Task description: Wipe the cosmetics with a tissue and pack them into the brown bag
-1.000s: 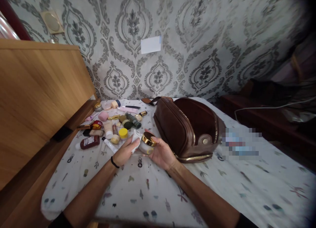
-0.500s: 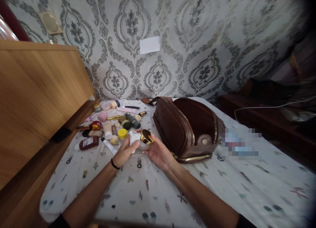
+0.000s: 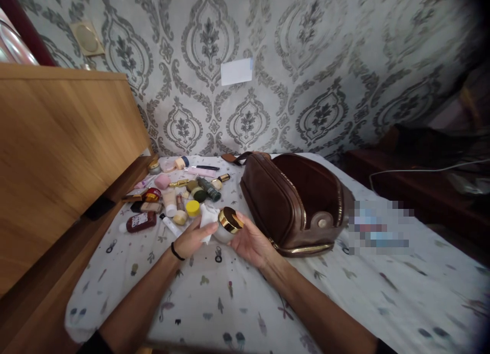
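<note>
A cosmetic jar with a shiny gold lid (image 3: 230, 220) is gripped by my right hand (image 3: 253, 243), fingers wrapped around its side. My left hand (image 3: 190, 240), with a black band on the wrist, pinches a white wipe (image 3: 209, 221) that rests against the jar's left side. Just beyond my left hand lie a yellow-lidded pot (image 3: 192, 208), a small cream-coloured pot (image 3: 179, 217) and a white tube with a black cap (image 3: 170, 225). To the right of my right hand sits a brown leather toiletry bag (image 3: 270, 206), unzipped at the top.
Several cosmetics are spread at the back left, among them a dark red bottle (image 3: 141, 221), a beige tube (image 3: 169, 202) and a dark green tube (image 3: 209, 189). A wooden panel (image 3: 69, 155) rises on the left. Patterned wallpaper (image 3: 248, 32) covers the wall behind.
The jar has tilted and turned slightly in my right hand, with the white wipe still held against it. The whole view has shifted a little; the laid-out items stay in place.
</note>
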